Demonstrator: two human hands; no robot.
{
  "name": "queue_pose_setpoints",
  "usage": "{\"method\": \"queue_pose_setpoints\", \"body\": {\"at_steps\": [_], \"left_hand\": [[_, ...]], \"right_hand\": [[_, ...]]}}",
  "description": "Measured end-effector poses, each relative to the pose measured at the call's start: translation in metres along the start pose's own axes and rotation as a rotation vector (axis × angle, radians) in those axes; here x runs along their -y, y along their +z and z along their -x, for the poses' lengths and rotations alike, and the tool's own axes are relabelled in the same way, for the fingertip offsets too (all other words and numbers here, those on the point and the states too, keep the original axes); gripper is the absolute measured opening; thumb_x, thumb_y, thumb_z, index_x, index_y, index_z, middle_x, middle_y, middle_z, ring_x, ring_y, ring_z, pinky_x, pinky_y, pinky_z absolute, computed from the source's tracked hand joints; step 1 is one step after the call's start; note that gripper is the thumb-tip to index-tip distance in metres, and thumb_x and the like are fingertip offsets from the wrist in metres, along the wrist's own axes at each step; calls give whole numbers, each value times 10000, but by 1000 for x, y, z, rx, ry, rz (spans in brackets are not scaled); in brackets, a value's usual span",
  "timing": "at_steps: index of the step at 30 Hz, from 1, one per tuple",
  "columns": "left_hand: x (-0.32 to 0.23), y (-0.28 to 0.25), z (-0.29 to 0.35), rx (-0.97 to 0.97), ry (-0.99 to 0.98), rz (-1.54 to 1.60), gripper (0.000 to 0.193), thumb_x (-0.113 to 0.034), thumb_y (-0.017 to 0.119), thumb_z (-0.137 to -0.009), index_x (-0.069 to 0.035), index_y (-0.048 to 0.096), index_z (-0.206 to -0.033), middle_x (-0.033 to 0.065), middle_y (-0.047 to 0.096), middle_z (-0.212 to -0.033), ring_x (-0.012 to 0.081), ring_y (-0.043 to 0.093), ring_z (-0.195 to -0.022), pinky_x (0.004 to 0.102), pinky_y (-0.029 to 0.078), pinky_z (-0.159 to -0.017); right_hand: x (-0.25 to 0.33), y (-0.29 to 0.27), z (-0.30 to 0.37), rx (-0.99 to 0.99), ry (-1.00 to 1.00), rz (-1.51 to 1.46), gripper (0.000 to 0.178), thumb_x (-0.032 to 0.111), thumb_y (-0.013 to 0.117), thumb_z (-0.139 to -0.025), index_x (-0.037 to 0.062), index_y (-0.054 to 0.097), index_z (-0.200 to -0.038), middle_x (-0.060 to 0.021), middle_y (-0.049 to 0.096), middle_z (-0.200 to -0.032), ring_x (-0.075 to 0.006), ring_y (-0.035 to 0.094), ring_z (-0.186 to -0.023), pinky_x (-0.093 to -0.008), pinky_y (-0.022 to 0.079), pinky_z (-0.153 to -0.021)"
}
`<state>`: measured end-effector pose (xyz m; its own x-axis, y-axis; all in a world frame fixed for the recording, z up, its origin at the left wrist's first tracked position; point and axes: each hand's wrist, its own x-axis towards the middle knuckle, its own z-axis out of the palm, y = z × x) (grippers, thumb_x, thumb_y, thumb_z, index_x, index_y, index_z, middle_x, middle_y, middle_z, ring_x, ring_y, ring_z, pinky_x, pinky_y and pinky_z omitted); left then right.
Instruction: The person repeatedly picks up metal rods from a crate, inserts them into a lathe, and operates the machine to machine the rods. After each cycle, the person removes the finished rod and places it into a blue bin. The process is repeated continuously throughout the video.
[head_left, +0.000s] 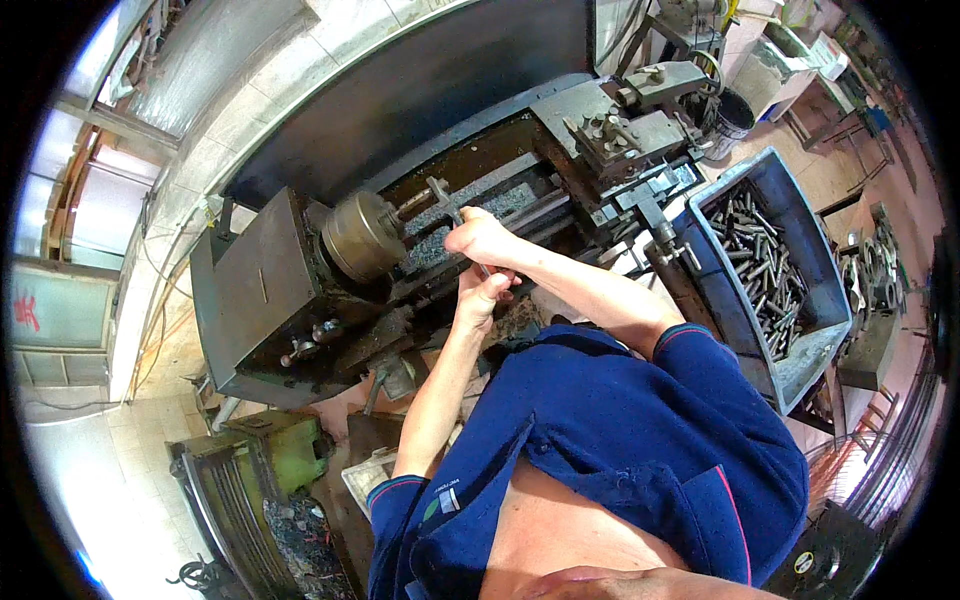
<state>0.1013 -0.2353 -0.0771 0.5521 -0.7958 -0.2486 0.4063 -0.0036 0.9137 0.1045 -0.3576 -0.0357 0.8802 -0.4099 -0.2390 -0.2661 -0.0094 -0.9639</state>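
Note:
Both my hands are closed along a long metal bar tool [444,197] in front of the lathe chuck [361,238]. My right hand [478,237] wraps its middle, while my left hand [484,292] grips lower, towards my body, with curled fingers partly hiding it. The tool's far end, with a wider head, lies beside a short metal rod [412,205] that sticks out from the chuck. Whether the head touches or surrounds the rod I cannot tell. Under the hands is the lathe bed, with metal chips [510,200] in its trough.
The lathe headstock [262,285] with levers stands left, and the tool post [610,140] on its carriage right. A blue bin [828,290] full of metal pins is close to my right arm. Beyond the bed rises a dark splash guard [420,90]. Green machinery [235,470] stands lower left.

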Motion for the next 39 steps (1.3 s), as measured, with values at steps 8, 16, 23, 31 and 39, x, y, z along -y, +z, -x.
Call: {"method": "queue_pose_setpoints", "body": {"at_steps": [8, 16, 23, 31, 39], "left_hand": [[6, 17, -16, 108, -14, -3, 513, -345, 767, -618, -13, 526, -925, 48, 607, -823, 131, 594, -741, 218, 450, -557], [14, 37, -12, 12, 137, -643, 653, -301, 802, -489, 3, 481, -969, 94, 616, -842, 221, 609, -776, 305, 487, -718], [3, 50, 8, 11, 435, -1167, 799, -251, 781, -438, -21, 435, -1121, 154, 526, -951, 342, 533, -903, 407, 453, -767], [23, 72, 30, 223, 572, -1153, 925, -312, 794, -458, 67, 373, -1189, 190, 497, -1042, 353, 514, -968, 408, 433, -828], [20, 65, 49, 667, 291, -983, 546, -237, 694, -682, 3, 517, -1138, 195, 596, -976, 325, 601, -859, 361, 472, -756]], "right_hand": [[-6, -27, 8, -113, 13, -59, 152, 122, 560, -650, 17, 517, -751, -41, 507, -658, -132, 457, -639, -294, 384, -556], [-47, -45, 48, -143, -177, -739, 291, -63, 517, -608, 39, 524, -880, -30, 551, -809, -125, 518, -705, -260, 410, -639], [-51, -48, 103, -278, -313, -760, 439, -26, 490, -672, 10, 527, -1108, -55, 606, -939, -133, 566, -828, -272, 455, -760], [-81, -57, 153, -527, -380, -732, 395, 84, 534, -665, -6, 532, -1050, -121, 615, -923, -202, 579, -902, -315, 445, -833], [-108, -71, 239, -700, 57, -1076, 203, 87, 393, -814, 37, 522, -963, -136, 627, -922, -47, 284, -403, -200, 232, -376]]}}
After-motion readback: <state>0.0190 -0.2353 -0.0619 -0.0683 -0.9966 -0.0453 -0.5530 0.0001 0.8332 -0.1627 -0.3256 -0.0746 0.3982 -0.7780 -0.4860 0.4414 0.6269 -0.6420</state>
